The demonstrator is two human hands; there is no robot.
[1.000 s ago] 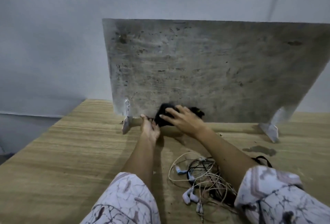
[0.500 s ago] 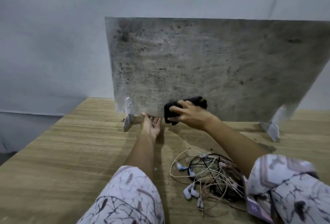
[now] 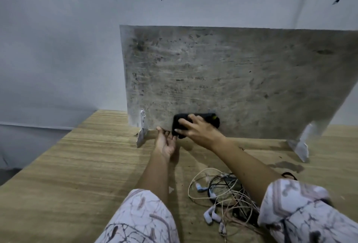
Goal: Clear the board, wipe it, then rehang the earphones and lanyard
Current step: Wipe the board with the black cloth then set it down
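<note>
Right grip [image 3: 195, 131] presses black cloth [image 3: 195, 124] — lengthwise left-right — against board [image 3: 232, 80]; left grip [image 3: 165, 142] relaxed.

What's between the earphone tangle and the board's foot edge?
Head view: bare wooden table, crossed only by the two forearms; the earphones lie well short of the board.
</note>
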